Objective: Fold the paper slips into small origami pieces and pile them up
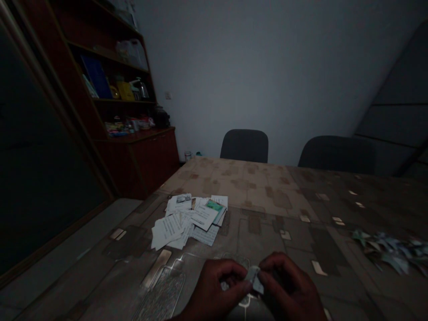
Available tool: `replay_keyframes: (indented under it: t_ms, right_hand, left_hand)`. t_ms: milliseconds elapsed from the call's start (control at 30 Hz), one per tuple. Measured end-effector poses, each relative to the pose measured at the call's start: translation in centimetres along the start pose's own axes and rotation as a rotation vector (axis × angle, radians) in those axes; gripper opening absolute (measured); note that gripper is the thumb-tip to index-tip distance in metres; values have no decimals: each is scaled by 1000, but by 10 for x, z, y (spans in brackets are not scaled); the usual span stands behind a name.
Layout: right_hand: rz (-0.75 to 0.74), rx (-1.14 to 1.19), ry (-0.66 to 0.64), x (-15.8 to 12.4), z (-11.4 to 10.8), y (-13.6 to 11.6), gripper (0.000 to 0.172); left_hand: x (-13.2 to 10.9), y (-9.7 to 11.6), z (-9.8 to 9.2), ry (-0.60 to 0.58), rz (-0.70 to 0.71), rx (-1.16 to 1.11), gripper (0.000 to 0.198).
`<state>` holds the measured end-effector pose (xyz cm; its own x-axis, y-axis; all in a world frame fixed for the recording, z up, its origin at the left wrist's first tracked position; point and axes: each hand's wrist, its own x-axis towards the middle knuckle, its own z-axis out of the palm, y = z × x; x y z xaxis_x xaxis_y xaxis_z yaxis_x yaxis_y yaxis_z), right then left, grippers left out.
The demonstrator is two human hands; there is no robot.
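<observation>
A small folded piece of paper [254,281], pale and creased, is pinched between my two hands above the near part of the table. My left hand [222,285] grips its left side with thumb and fingertips. From the right, my right hand [290,285] holds the other side, thumb and index finger pressed on it. Farther off, to the left of my hands, lies a loose pile of printed paper cards [187,223], one with a green picture. A heap of folded paper pieces [391,249] lies at the right; its details are dim.
A patterned cloth covers the table [261,187]. Two dark chairs, one at the middle [244,145] and one at the right [334,154], stand beyond its far edge. At the left is a wooden cabinet [150,156] with filled shelves.
</observation>
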<state>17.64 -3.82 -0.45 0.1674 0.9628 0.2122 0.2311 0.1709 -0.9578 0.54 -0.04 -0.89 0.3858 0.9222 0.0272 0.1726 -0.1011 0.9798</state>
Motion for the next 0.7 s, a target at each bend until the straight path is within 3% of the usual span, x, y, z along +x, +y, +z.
replay_keyframes:
  t_ms: [233,367,533,700]
  right_hand:
    - [11,-21,-13,0,0,-1,17]
    - [11,-54,-40,2,0,-1,17]
    - [-124,-93,-154,4,-1,3,17]
    - [-156,-76,-157,5,-1,8,24]
  left_hand:
    - [2,-6,1,54,-21,27,10]
    - [-1,-3,0,94,74,108,10]
    - [-4,-7,0,108,155,158,11]
    - [-1,-6,1,78,98,89,13]
